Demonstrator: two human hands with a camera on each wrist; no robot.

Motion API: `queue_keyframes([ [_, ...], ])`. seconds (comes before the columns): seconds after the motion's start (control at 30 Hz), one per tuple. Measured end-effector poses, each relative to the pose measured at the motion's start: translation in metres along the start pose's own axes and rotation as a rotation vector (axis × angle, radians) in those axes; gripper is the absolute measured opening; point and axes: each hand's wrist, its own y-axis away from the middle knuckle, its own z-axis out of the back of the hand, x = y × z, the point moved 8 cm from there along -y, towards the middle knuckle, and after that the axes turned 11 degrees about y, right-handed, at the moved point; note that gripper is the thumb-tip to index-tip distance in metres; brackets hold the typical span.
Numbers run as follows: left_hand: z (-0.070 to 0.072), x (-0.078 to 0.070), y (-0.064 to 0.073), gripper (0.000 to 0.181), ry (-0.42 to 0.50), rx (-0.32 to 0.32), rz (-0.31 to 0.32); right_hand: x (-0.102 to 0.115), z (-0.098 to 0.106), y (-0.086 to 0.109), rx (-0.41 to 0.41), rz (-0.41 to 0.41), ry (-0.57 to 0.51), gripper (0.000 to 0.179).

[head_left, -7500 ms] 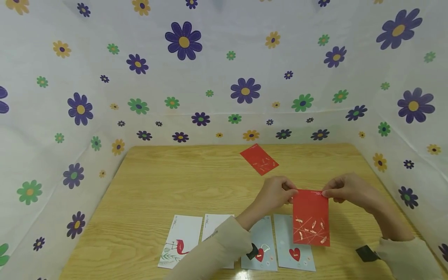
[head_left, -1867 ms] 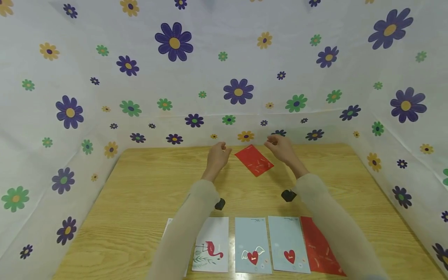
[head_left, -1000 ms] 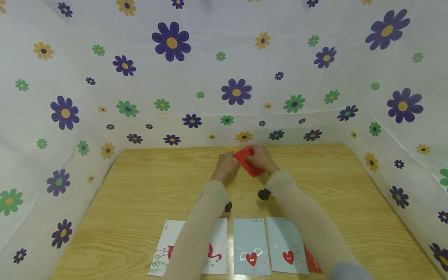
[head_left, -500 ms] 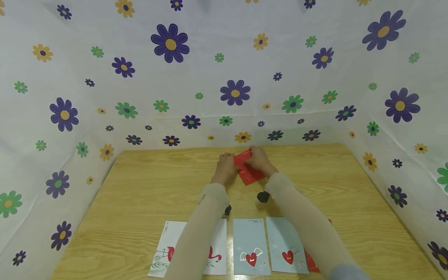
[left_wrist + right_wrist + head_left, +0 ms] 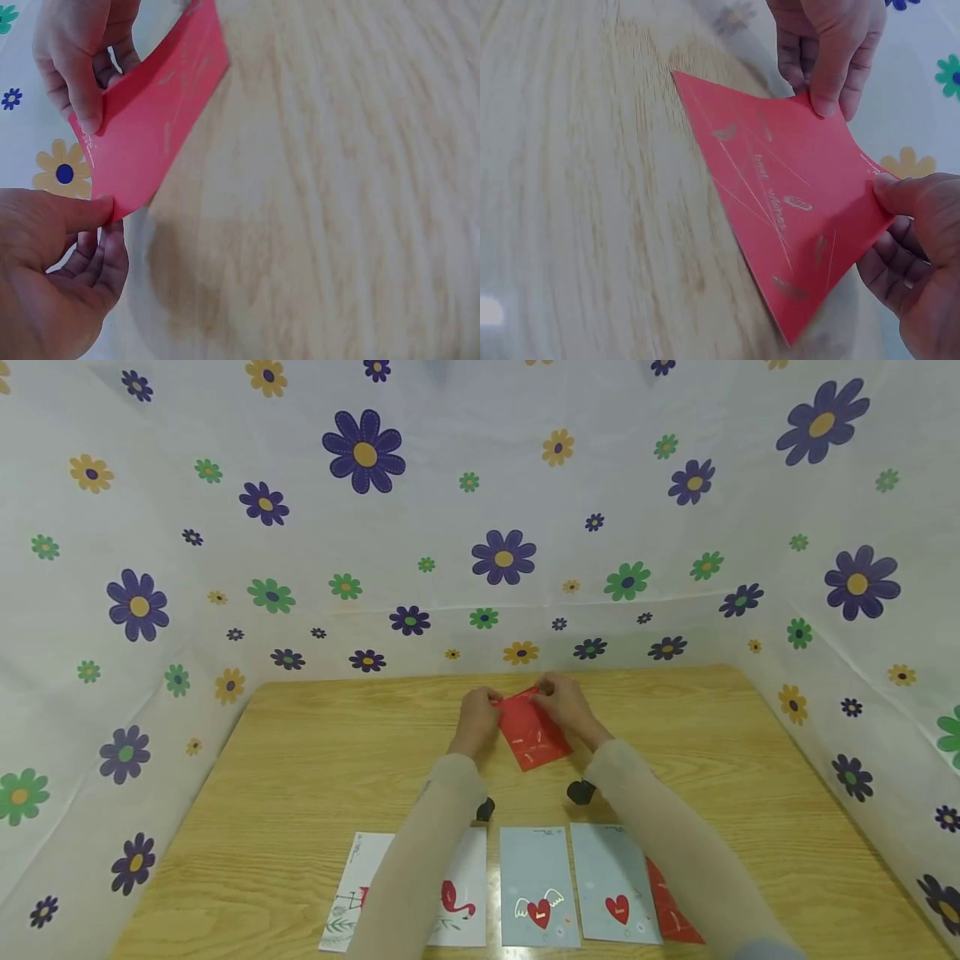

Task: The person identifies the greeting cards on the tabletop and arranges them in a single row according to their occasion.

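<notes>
A red greeting card point(image 5: 531, 731) with thin gold lines and small feather-like marks is raised at its far edge near the back of the table. My left hand point(image 5: 477, 720) pinches its far left corner between thumb and fingers. At the far right corner my right hand point(image 5: 567, 706) pinches it the same way. Up close in the right wrist view, the card point(image 5: 780, 195) bends slightly between the two hands, and gold lettering runs across it. In the left wrist view its near corner point(image 5: 124, 206) sits under the left thumb.
Along the front of the wooden table point(image 5: 300, 760) lies a row of cards: two white flamingo cards point(image 5: 465, 893), partly under my left sleeve, two pale blue heart cards point(image 5: 536, 860), and another red card point(image 5: 671, 906) partly under my right sleeve. Flower-patterned cloth point(image 5: 435, 510) encloses the back and sides.
Earlier, both hands set one red card at the row's right end. Since then they have reached to the back, taken the other red card by its far corners, turned it straighter and lifted its far edge.
</notes>
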Motion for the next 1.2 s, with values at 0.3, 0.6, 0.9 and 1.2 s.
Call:
queue_keyframes([
  [0.3,0.01,-0.021,0.004,0.014,0.11,0.034,-0.067,0.006,0.029,0.024,-0.021,0.007,-0.038,0.026],
  [0.6,0.015,-0.056,0.02,0.017,0.094,0.155,-0.132,0.008,0.059,0.049,0.029,-0.023,-0.163,0.028],
  [0.9,0.01,-0.081,0.042,0.017,0.065,0.23,-0.138,0.009,0.081,0.074,0.091,-0.04,-0.307,0.03],
  [1.2,-0.002,-0.088,0.062,0.02,0.2,0.282,-0.037,0.004,0.095,0.096,0.13,-0.041,-0.344,0.032],
])
